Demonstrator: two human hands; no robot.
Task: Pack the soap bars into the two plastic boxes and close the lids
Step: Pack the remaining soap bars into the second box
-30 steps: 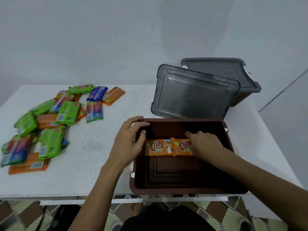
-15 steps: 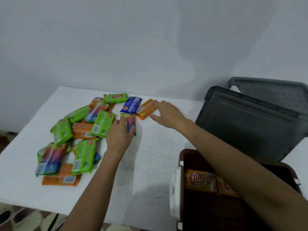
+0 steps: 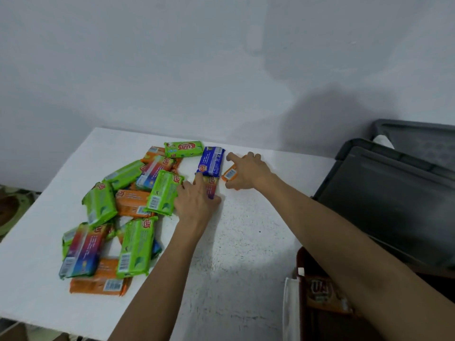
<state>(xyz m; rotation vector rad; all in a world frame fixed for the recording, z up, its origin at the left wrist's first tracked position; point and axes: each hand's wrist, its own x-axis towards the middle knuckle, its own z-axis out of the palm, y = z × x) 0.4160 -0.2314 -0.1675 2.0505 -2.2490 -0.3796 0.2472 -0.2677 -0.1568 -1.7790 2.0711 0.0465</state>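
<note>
The loose soap bars (image 3: 99, 205) lie in an overlapping heap on the left half of the white table (image 3: 246, 254), which has a matt, lightly speckled top. Each bar is a flat rectangular block in a glossy printed wrapper, green, orange, blue or striped, with crimped ends. Judged from shape and wrapping, a bar is light and rigid and its film is slippery. Take hold across the two long edges, not by the crimped ends, which are likely to fold. The left hand (image 3: 197, 200) lies over a striped bar (image 3: 211, 185) at the right edge of the heap, fingers spread on its top face. Whether the thumb has closed on the edge cannot be told. A blue bar (image 3: 210, 161) lies just beyond it, touching. The right hand (image 3: 248, 171) holds an orange bar (image 3: 229, 174) beside the blue one, index finger and thumb curled on opposite long edges, the bar resting on the table. At the lower right stands the brown box (image 3: 299, 262), a hard plastic tub with orange bars (image 3: 320, 291) already inside. Its grey lid (image 3: 394, 205), smooth and translucent, leans open behind it. A second grey lid (image 3: 418, 136) shows farther back, and its box is hidden.
</note>
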